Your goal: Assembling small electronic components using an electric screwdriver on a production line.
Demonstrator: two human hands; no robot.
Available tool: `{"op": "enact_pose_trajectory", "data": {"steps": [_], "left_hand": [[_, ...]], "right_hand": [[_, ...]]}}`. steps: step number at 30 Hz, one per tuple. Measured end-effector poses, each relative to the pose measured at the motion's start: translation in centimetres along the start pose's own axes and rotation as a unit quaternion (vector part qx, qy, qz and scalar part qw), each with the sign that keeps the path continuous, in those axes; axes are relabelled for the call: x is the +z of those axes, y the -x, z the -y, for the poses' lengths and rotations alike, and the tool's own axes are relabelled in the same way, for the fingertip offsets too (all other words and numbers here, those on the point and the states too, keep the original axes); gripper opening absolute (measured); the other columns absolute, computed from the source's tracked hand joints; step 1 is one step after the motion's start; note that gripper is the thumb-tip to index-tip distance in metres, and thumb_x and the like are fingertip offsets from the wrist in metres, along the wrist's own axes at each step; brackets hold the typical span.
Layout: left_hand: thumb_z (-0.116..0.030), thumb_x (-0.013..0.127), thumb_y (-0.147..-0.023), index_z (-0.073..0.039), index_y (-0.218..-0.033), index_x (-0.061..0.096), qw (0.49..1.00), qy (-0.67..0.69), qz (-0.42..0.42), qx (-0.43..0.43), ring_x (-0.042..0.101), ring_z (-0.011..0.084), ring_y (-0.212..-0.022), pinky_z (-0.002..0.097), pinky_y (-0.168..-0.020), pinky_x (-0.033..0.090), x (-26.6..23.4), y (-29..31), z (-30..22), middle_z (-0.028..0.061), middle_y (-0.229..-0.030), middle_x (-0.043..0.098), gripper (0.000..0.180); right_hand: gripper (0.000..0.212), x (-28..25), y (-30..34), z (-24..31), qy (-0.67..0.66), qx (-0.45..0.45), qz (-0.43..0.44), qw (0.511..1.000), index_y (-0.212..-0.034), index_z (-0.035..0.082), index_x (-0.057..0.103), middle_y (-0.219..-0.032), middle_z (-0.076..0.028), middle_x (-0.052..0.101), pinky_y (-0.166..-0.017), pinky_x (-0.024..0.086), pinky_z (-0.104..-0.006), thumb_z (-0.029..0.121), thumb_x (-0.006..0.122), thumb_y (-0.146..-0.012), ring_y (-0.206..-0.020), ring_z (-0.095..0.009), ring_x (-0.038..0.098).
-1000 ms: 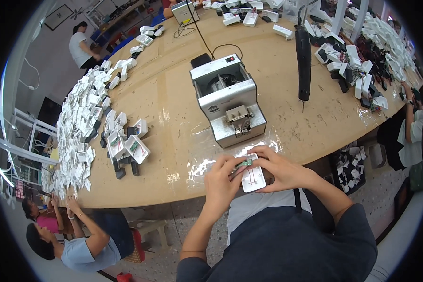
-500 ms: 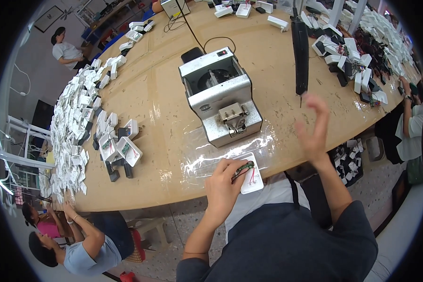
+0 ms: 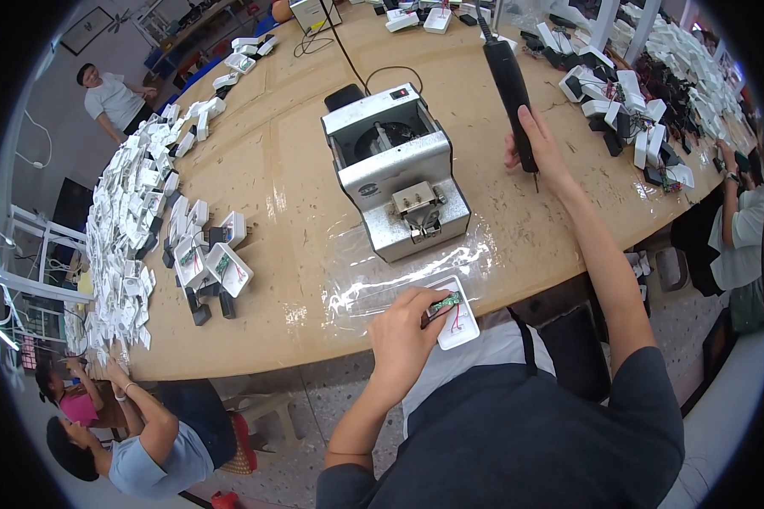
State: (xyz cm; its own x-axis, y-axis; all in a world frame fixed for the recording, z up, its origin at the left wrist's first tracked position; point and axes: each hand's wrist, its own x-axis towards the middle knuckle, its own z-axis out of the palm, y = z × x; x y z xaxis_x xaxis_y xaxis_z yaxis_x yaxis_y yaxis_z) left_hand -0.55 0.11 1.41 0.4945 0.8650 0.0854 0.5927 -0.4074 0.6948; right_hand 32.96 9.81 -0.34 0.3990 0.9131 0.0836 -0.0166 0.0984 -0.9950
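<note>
My left hand (image 3: 403, 335) pinches a small green circuit board (image 3: 446, 304) at the near table edge. A dark piece shows by its fingertips; I cannot make out what it is. Under the board lies a shallow white plastic housing (image 3: 458, 332), and red wires run from the board into it. Out to the right, my right hand (image 3: 536, 153) is wrapped around the black electric screwdriver (image 3: 509, 89), which hangs from a cord. Its thin bit points down, above the tabletop and apart from the housing.
A silver metal machine (image 3: 399, 174) stands on the table (image 3: 272, 314) ahead of my left hand. Open white housings (image 3: 216, 263) with boards lie to its left, beside a long pile of white parts (image 3: 132, 229). More housings and wires (image 3: 632, 114) are heaped at right. Other people sit or stand around.
My right hand has moved up and left and closed around the screwdriver, which now tilts and sits further left. My left hand stays with the board at the housing.
</note>
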Motion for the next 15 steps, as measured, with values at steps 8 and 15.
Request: {"op": "enact_pose_trajectory", "data": {"steps": [8, 15], "left_hand": [[-0.017, 0.077, -0.083, -0.012, -0.103, 0.074, 0.999, 0.0, -0.029, 0.029, 0.068, 0.0266, -0.069, 0.0374, -0.06, 0.05, 0.5, 0.4, 0.2, 0.0031, -0.097, 0.068, 0.021], [-0.014, 0.076, -0.084, -0.009, -0.102, 0.073, 0.998, 0.034, -0.031, 0.032, 0.068, 0.0305, -0.072, 0.0395, -0.062, 0.051, 0.8, 0.5, 0.6, 0.0051, -0.097, 0.067, 0.02]], "right_hand": [[0.064, 3.5, 1.3, 5.3, -0.136, -0.018, 0.058, 0.989, -0.103, 0.01, 0.047, -0.068, -0.001, 0.051, -0.049, 0.045, -0.0246, 0.073, 0.036, -0.099, -0.052, -0.01, 0.052], [0.084, 10.7, 6.2, 10.5, -0.256, -0.146, 0.134, 0.946, -0.113, 0.005, 0.046, -0.067, -0.004, 0.052, -0.048, 0.046, -0.0253, 0.084, 0.026, -0.092, -0.051, -0.012, 0.053]]}}
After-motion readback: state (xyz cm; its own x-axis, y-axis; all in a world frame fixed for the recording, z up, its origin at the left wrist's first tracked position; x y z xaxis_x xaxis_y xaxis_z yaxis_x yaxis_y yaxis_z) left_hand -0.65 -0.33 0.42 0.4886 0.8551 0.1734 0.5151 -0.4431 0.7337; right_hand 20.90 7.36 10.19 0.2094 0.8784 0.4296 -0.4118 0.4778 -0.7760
